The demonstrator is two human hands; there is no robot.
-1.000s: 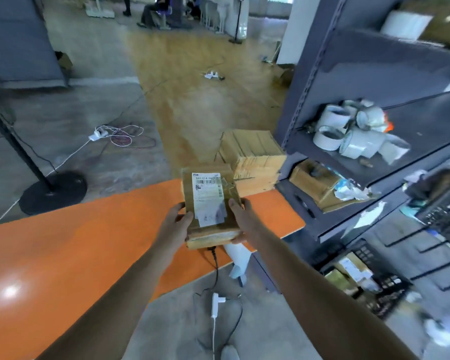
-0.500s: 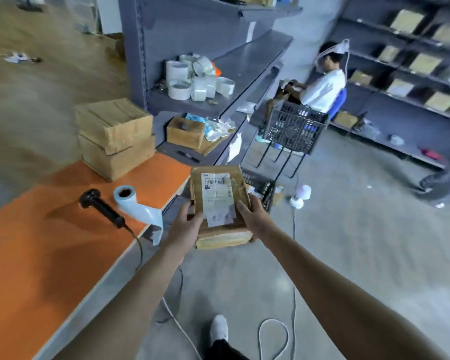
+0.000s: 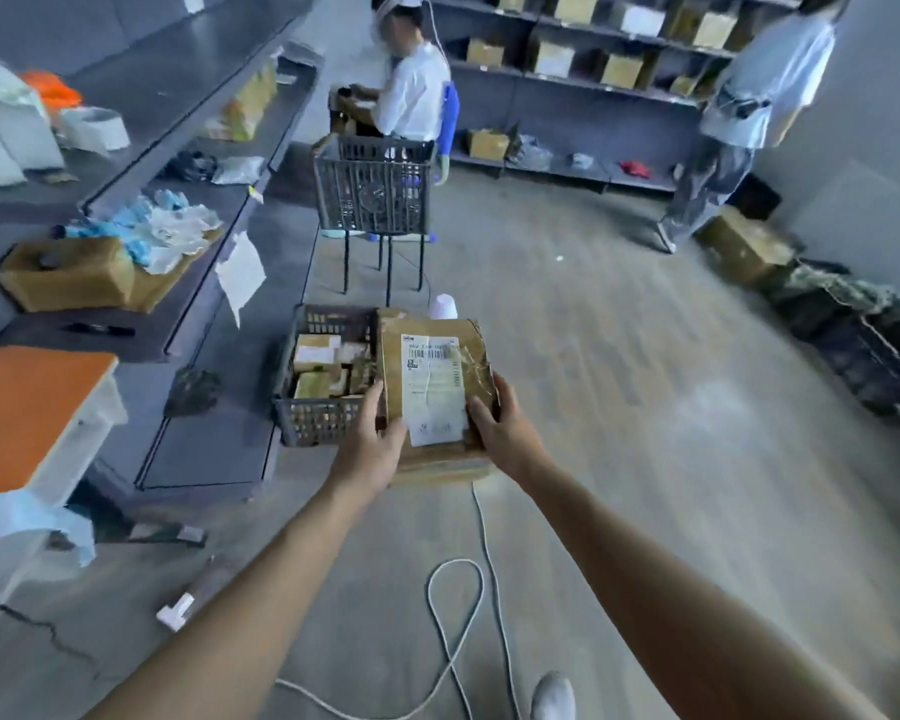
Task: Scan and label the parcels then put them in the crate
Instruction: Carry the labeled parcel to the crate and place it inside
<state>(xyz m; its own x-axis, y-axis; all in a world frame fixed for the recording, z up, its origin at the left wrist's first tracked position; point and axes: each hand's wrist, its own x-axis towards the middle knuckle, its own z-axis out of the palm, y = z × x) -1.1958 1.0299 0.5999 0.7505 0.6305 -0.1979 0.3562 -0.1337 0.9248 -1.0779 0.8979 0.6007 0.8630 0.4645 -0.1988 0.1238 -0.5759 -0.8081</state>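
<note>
Both hands gripped one brown cardboard parcel (image 3: 440, 356): the left hand (image 3: 372, 444) curled round its near left corner, the right hand (image 3: 505, 433) round its near right edge, thumbs on top. One white shipping label (image 3: 432, 392) with a barcode ran along the parcel's top face. The parcel was held in the air, covering the right rim of the dark plastic crate (image 3: 318, 420), which stood on the floor with several smaller parcels (image 3: 317, 350) inside. The orange table (image 3: 27, 402) lay well to the left
</note>
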